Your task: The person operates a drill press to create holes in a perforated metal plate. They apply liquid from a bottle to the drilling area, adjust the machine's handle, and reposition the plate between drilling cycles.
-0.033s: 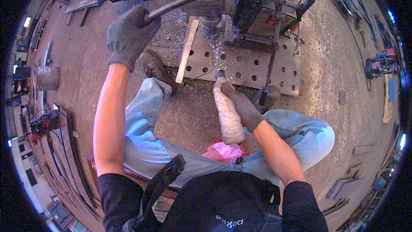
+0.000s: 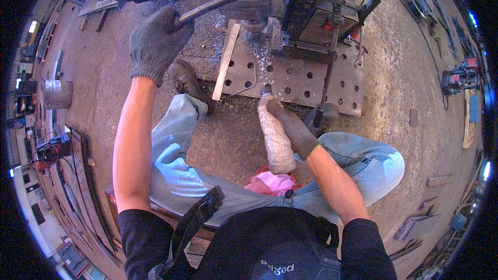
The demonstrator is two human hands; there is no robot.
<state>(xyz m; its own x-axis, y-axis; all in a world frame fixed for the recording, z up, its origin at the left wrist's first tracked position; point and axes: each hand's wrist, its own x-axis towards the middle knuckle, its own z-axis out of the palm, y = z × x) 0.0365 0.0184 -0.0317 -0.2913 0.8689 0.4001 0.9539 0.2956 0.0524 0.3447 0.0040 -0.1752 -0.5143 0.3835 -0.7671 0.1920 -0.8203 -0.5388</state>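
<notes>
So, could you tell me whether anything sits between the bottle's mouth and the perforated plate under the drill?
Nothing visible does. The right hand tilts the bottle so its mouth hangs just over the plate, with only metal chips lying on it there.

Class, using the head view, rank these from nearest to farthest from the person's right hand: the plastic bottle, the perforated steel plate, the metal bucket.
1. plastic bottle: held in the right hand, centre.
2. perforated steel plate: just ahead of the hand, under the drill.
3. metal bucket: far left, on the floor.
</notes>
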